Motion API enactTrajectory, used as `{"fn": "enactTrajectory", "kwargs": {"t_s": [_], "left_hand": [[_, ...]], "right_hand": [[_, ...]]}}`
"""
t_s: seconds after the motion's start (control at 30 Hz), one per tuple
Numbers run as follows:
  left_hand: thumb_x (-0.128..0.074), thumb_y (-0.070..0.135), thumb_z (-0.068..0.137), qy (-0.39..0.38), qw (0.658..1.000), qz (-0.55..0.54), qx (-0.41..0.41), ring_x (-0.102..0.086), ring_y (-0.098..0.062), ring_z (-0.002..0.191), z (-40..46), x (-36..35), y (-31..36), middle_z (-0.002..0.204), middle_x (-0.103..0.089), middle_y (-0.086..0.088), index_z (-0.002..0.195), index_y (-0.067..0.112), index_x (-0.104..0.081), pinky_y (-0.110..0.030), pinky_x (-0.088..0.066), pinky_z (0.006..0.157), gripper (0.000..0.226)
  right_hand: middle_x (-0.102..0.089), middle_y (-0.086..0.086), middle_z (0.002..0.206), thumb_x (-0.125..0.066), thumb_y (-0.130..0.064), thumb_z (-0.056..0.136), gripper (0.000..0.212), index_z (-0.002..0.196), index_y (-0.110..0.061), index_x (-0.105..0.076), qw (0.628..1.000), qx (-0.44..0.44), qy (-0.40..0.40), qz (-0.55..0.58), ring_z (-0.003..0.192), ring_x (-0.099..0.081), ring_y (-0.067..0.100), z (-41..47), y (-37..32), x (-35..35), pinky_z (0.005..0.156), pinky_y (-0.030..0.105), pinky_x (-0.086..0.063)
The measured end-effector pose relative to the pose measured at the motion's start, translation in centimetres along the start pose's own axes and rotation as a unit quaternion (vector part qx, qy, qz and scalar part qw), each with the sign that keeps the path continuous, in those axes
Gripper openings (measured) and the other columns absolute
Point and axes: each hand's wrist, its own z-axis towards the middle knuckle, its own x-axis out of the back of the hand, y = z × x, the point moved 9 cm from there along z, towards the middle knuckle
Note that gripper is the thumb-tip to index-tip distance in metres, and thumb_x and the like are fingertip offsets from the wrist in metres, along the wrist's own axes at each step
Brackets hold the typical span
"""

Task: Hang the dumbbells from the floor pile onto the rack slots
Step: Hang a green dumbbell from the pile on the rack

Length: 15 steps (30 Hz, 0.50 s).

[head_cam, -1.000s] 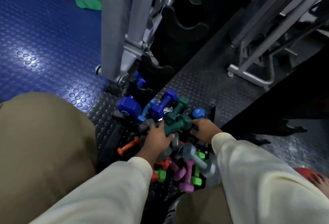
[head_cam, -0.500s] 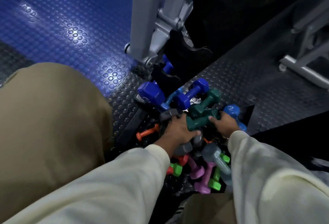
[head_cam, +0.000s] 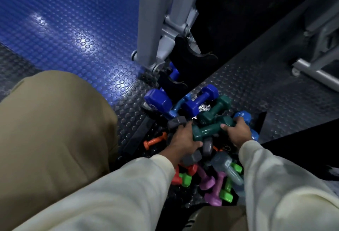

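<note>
We hold one dark green dumbbell (head_cam: 211, 130) on top of the floor pile (head_cam: 207, 157). It lies sideways between our hands. Our left hand (head_cam: 183, 136) wraps one end, our right hand (head_cam: 236, 132) the other. The rack slots (head_cam: 190, 54) wait just behind it.

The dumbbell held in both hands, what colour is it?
Dark green dumbbell, clearest in the head view.

You're working in dim light: overhead glare spots the blue studded rubber floor (head_cam: 80, 42), deep shadow swallows the upper right, edges bow and soften.
</note>
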Motion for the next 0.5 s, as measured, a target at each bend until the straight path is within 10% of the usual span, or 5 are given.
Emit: {"fn": "enactTrajectory", "kwargs": {"t_s": [0.2,0.33,0.5], "left_hand": [[-0.087,0.027,0.079,0.022,0.998,-0.065,-0.013,-0.033,-0.030,0.148,-1.5,2.9,-0.3,0.160,-0.026,-0.011,0.162,0.019,-0.025,-0.029,-0.027,0.119,0.103],[-0.087,0.020,0.079,0.015,0.995,-0.101,-0.012,-0.043,-0.029,0.137,-3.9,5.4,0.3,0.150,-0.027,-0.009,0.157,0.023,-0.034,-0.029,-0.036,0.113,0.094],[-0.087,0.037,0.073,0.076,0.994,-0.072,-0.027,-0.053,-0.025,0.120,-7.4,8.5,0.4,0.136,-0.039,-0.009,0.147,0.022,-0.046,-0.024,-0.041,0.104,0.086]], "right_hand": [[-0.072,0.006,0.106,-0.089,-0.024,0.078,0.045,0.108,-0.025,-0.056,0.993,0.008,0.010,0.121,0.090,-0.073,0.028,-2.1,-2.3,0.9,0.089,0.047,-0.062],[-0.076,0.003,0.113,-0.090,-0.031,0.059,0.077,0.131,-0.027,-0.063,0.978,0.006,-0.019,0.206,0.098,-0.076,0.028,-3.2,-2.7,0.5,0.094,0.052,-0.061],[-0.080,0.003,0.104,-0.085,-0.021,0.066,0.056,0.120,-0.024,-0.073,0.959,0.016,-0.027,0.281,0.095,-0.077,0.029,-8.2,-4.3,-0.1,0.093,0.054,-0.061]]}}
